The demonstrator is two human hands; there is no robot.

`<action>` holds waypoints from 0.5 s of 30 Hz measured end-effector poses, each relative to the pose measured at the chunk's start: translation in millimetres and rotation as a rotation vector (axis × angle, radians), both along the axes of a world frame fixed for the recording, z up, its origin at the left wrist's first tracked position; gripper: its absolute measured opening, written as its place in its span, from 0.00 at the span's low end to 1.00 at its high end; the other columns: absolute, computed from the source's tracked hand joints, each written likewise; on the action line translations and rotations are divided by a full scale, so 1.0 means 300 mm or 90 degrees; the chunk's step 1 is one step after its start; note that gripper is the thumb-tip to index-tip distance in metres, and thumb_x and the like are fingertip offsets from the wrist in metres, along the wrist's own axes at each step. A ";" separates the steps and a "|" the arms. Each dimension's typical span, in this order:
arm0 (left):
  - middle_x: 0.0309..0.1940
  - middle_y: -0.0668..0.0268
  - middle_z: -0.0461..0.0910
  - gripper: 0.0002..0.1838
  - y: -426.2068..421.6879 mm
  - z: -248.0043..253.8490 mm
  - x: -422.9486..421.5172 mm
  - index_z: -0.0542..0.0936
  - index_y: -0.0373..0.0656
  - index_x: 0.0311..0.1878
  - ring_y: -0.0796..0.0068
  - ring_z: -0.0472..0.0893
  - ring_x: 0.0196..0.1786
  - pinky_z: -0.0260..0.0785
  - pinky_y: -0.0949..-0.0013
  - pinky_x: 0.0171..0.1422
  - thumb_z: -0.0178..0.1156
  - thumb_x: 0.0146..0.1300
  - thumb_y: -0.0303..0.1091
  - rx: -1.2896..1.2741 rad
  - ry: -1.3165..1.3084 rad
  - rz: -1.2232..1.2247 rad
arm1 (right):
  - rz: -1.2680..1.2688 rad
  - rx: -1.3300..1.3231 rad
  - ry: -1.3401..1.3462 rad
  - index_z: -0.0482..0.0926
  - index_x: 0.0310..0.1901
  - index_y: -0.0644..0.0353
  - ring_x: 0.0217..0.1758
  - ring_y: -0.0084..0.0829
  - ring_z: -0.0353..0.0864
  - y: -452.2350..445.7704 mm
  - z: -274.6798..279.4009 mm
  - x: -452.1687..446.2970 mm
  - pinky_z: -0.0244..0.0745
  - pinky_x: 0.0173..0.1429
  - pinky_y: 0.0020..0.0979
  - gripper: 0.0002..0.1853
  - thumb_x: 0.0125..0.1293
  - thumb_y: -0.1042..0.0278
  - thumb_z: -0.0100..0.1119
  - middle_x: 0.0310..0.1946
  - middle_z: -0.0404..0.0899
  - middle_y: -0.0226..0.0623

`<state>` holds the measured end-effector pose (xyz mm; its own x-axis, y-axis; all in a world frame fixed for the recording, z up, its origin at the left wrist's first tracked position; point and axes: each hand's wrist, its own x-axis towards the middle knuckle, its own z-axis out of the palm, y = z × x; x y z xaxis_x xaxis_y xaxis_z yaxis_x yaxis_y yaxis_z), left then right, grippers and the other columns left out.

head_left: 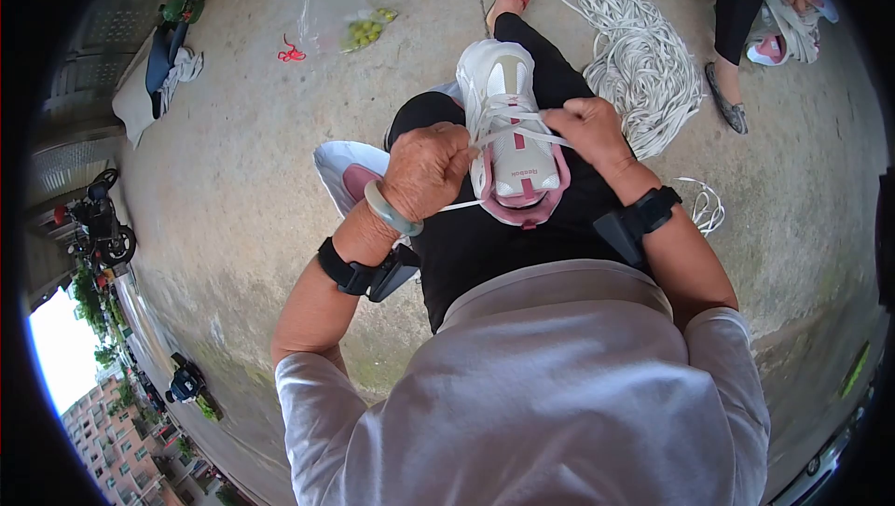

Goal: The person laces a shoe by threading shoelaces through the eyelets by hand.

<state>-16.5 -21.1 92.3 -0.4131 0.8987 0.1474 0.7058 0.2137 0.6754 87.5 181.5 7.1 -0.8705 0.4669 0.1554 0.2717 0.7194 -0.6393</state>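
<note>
Head view: fingers [563,121] on shoelaces [510,130]

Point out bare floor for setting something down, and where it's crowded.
Bare floor lies between the motorcycle and the pink-lined shoe, and right of the small lace coil, below the other person's dark shoe. It is crowded by the large lace pile, and at the sneaker, whose laces the left hand and right hand hold.
</note>
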 end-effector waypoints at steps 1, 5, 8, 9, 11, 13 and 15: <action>0.16 0.56 0.63 0.10 0.000 0.005 -0.007 0.65 0.36 0.19 0.56 0.66 0.20 0.58 0.63 0.23 0.56 0.50 0.21 0.004 0.029 0.000 | -0.022 -0.195 -0.012 0.66 0.08 0.59 0.12 0.32 0.59 0.012 -0.012 -0.001 0.54 0.22 0.34 0.22 0.44 0.57 0.65 0.07 0.62 0.34; 0.16 0.55 0.64 0.10 0.006 0.016 0.006 0.66 0.36 0.20 0.54 0.67 0.21 0.59 0.63 0.24 0.57 0.50 0.21 -0.038 0.026 -0.022 | -0.043 -0.261 0.002 0.61 0.08 0.60 0.12 0.24 0.46 -0.005 -0.020 -0.001 0.50 0.17 0.30 0.26 0.44 0.58 0.69 0.07 0.53 0.31; 0.16 0.55 0.64 0.09 0.004 0.010 0.014 0.66 0.36 0.19 0.54 0.67 0.21 0.59 0.63 0.24 0.56 0.49 0.21 -0.041 0.026 -0.010 | -0.059 -0.160 -0.060 0.65 0.06 0.59 0.08 0.32 0.57 -0.017 0.031 -0.005 0.54 0.19 0.33 0.24 0.43 0.53 0.64 0.04 0.60 0.35; 0.17 0.55 0.65 0.09 0.002 0.007 0.017 0.66 0.36 0.20 0.54 0.67 0.21 0.59 0.62 0.24 0.56 0.49 0.21 -0.041 0.013 -0.004 | -0.058 -0.162 -0.059 0.65 0.06 0.59 0.08 0.32 0.57 -0.019 0.033 -0.008 0.54 0.19 0.33 0.24 0.43 0.53 0.64 0.04 0.60 0.35; 0.17 0.55 0.65 0.09 0.002 0.012 0.029 0.66 0.36 0.20 0.54 0.68 0.21 0.59 0.62 0.24 0.56 0.49 0.21 -0.043 0.000 -0.002 | -0.025 -0.040 0.004 0.61 0.08 0.61 0.11 0.26 0.52 -0.022 0.032 -0.010 0.53 0.17 0.32 0.24 0.43 0.62 0.69 0.06 0.57 0.33; 0.17 0.56 0.66 0.07 0.002 0.040 0.053 0.67 0.37 0.21 0.54 0.69 0.22 0.61 0.63 0.24 0.56 0.49 0.21 -0.036 0.040 0.012 | -0.015 -0.039 0.041 0.62 0.10 0.62 0.13 0.27 0.54 -0.024 0.013 -0.014 0.55 0.19 0.31 0.23 0.43 0.63 0.68 0.08 0.60 0.34; 0.18 0.58 0.67 0.06 -0.005 0.092 0.073 0.69 0.38 0.22 0.56 0.70 0.22 0.63 0.63 0.25 0.56 0.47 0.21 -0.056 0.109 0.005 | -0.002 -0.038 0.080 0.62 0.11 0.62 0.15 0.27 0.57 -0.025 0.007 -0.017 0.57 0.20 0.31 0.22 0.43 0.64 0.68 0.10 0.63 0.34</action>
